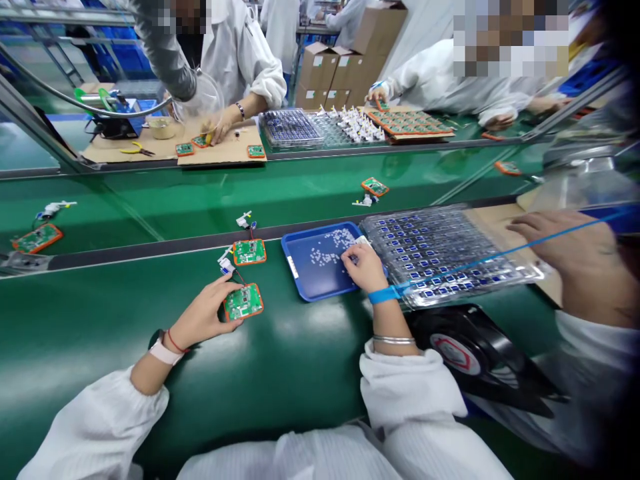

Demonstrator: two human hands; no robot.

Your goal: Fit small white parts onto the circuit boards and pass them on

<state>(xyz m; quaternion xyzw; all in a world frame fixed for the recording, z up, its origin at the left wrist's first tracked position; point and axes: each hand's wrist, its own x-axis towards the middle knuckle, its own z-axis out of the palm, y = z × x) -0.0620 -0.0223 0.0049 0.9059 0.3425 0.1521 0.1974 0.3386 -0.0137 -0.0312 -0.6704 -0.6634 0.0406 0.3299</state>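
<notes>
And here's the left hand (207, 308), thumb below and fingers above, gripping an orange-edged circuit board (244, 302) by its near-left side, right at those fingertips on the green worktop (280, 373). A white connector (227, 265) sits just beyond the left fingers, wired to that board. Just past the held board lies a second board (250, 252), with its own white plug (244, 220) beyond it. Across to the right hand (364, 268): thumb and fingers drawn together over the right side of a blue tray (320, 287), close by a scatter of tiny white pieces (324, 257); can't tell whether one is pinched there. A blue wrist strap (385, 295) rings that wrist. Immediately right of it, a clear plastic tray (535, 272) carries rows of dark-blue parts (420, 265), and a black device (463, 353) sits beside the right forearm. Farther right, a co-worker's hand (565, 250) reaches in; well beyond both hands, another board (375, 186) lies on the green belt (300, 190).
</notes>
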